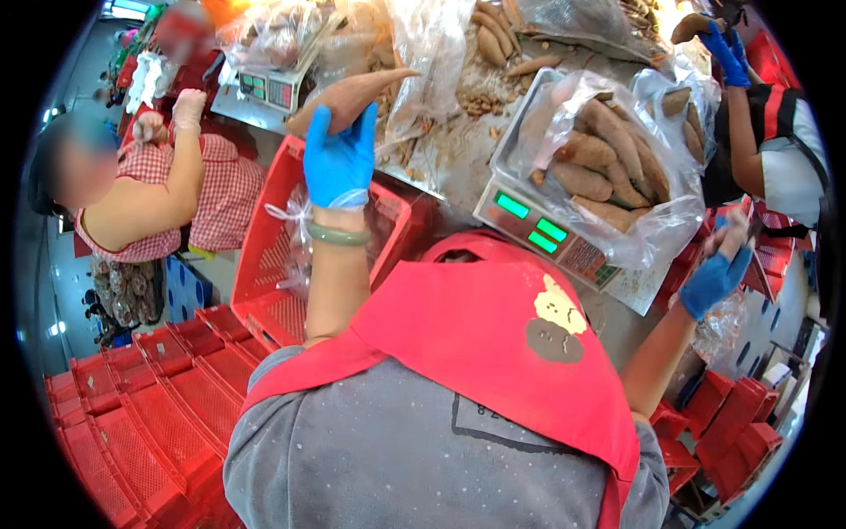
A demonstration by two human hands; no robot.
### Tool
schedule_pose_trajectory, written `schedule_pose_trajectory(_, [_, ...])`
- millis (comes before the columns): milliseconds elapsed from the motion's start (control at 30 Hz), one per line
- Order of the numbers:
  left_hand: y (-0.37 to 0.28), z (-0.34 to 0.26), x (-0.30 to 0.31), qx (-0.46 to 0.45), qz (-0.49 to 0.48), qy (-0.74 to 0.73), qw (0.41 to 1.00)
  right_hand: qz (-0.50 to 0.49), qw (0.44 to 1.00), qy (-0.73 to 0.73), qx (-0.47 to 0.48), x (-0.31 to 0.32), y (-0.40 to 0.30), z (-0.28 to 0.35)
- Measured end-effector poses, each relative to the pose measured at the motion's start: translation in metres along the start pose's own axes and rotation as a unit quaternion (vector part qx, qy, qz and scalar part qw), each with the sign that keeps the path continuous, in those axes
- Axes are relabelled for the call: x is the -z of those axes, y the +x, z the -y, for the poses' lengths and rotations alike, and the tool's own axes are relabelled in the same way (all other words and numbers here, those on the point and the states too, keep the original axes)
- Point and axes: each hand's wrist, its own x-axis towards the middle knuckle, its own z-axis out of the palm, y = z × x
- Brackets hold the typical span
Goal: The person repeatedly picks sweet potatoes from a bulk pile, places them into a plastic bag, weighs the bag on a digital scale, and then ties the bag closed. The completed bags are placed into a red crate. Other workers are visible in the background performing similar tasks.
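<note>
My left hand point(340, 155), in a blue glove with a bangle below it, holds a large sweet potato point(353, 99) above the near edge of the metal table. My right hand point(717, 278), in a blue glove, is raised at the right; something pale and blurred is at its fingers, and I cannot tell what it is. Between my hands a digital scale point(545, 228) with lit green displays bears a metal tray point(505, 155). On it lies an open clear plastic bag point(681, 218) filled with sweet potatoes point(581, 182).
A red plastic crate point(264, 264) with bagged goods stands by my left arm. Stacked red crates point(152, 423) fill the lower left. A second scale point(268, 89) is at the upper left. Co-workers stand at the left and right. Loose sweet potatoes point(492, 40) and scraps lie on the table point(429, 165).
</note>
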Motion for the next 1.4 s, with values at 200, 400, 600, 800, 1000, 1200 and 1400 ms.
schedule_pose_trajectory(200, [-0.010,0.006,0.005,0.058,-0.001,-0.078,0.995,0.270,0.955,0.004,0.125,-0.132,-0.056,0.069])
schedule_pose_trajectory(400, [-0.012,0.024,-0.002,0.094,-0.039,-0.158,0.982,0.425,0.875,-0.003,0.233,-0.218,-0.103,0.048])
schedule_pose_trajectory(600, [-0.017,0.020,-0.006,0.071,-0.037,-0.169,0.982,0.390,0.850,-0.101,0.338,-0.253,-0.119,0.056])
schedule_pose_trajectory(800, [-0.014,0.012,-0.004,0.083,-0.033,-0.207,0.974,0.379,0.859,-0.086,0.333,-0.276,-0.126,0.049])
schedule_pose_trajectory(1000, [-0.005,0.022,0.019,0.072,-0.057,-0.181,0.979,0.442,0.880,-0.061,0.163,-0.297,-0.139,0.032])
schedule_pose_trajectory(1200, [0.005,-0.042,-0.008,0.015,0.017,-0.068,0.997,0.495,0.847,-0.173,0.091,-0.283,-0.163,-0.038])
schedule_pose_trajectory(1400, [0.000,-0.020,-0.007,0.030,0.066,0.391,0.918,0.487,0.873,0.015,0.017,-0.289,-0.123,0.024])
